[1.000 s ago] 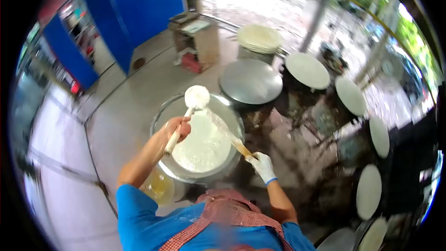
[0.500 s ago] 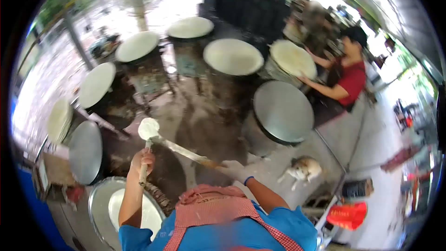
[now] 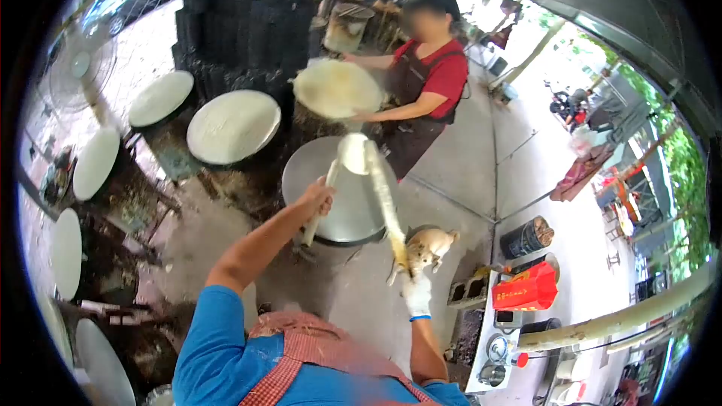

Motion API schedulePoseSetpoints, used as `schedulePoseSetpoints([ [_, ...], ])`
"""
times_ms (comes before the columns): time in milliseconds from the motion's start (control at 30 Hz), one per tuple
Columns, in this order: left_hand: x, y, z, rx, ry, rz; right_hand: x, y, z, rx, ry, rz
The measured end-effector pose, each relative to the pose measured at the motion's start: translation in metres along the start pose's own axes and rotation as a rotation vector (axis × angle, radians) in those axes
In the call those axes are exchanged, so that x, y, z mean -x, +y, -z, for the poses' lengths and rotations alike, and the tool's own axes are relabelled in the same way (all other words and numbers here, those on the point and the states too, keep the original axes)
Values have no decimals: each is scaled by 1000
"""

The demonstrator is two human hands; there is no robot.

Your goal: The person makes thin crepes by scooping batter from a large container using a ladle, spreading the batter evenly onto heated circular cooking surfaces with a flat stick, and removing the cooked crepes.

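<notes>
My left hand grips the pale handle of a ladle, its bowl white with batter. My right hand, in a white glove, is closed on a long wooden stick coated in pale batter. The stick's far end meets the ladle's bowl; whether it rests inside or against it is unclear. Both tools are over a large round grey metal griddle. Behind it, a person in a red shirt holds a round pan covered with a pale, slightly yellowed layer.
Round griddles with white layers stand on drum stoves to the left. Dark stacked blocks rise behind them. A dog is on the floor near my right hand. A red bag stands on a side table at the right.
My view has turned to the right. Both hands have carried the ladle and stick from the open floor area to over the bare griddle. The other person's pan appears lifted and tilted.
</notes>
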State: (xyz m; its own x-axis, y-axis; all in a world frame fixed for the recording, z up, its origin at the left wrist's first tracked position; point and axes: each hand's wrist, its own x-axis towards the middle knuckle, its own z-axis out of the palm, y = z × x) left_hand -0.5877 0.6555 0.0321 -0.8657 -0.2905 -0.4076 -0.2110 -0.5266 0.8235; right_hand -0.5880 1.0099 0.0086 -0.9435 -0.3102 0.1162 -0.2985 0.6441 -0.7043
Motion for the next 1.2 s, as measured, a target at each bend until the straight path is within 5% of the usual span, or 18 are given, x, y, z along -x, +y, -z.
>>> schedulePoseSetpoints([
  [100, -75, -37, 0, -170, -56, -158, -27, -46, -32, 373, -71, 74],
  [167, -143, -83, 36, -207, -71, -221, -45, 4, -76, 619, -131, -2],
  [200, -155, -81, 39, -741, 88, -452, -48, 22, -84, 597, -30, 51],
  [233, -167, -79, 41, -1273, 387, -615, -49, 2, -72, 380, -5, -64],
  [333, -102, -15, 36, -1500, 264, -321, -40, -54, -47, -292, 51, -382],
  [433, -113, -5, 43, -1450, 252, -401, -60, -66, -113, -532, 205, -459],
  [467, -109, 3, 29, -1361, 275, -405, -71, -61, -121, -171, 1, -415],
  [567, -116, 42, 31, -1027, 309, -699, -84, 22, -139, 485, 62, -78],
  [667, -88, 76, 48, -795, 193, -884, -92, 7, -158, -373, 158, -419],
  [700, -78, 78, 62, -730, 94, -882, -95, -73, -149, -540, 183, -463],
  [767, -69, 44, 108, -832, 52, -711, -121, -77, -192, -277, 208, -109],
  [867, -22, -22, 176, -960, 100, -564, -139, -91, -145, 255, -11, -263],
  [900, 11, -22, 183, -969, 131, -413, -137, -68, -132, 210, 20, -218],
  [967, 40, -48, 218, -1118, 187, -697, -121, 9, -150, -371, 211, -291],
  [1033, 57, -59, 231, -1006, 207, -582, -93, -112, -131, -668, 71, -631],
  [1100, 66, -63, 232, -938, 208, -534, -100, -85, -214, -582, 115, -270],
  [1167, 72, -57, 230, -923, 202, -550, -112, -99, -193, -167, -27, -331],
  [1200, 80, -47, 226, -869, 193, -348, -108, -99, -169, -199, -50, -337],
])
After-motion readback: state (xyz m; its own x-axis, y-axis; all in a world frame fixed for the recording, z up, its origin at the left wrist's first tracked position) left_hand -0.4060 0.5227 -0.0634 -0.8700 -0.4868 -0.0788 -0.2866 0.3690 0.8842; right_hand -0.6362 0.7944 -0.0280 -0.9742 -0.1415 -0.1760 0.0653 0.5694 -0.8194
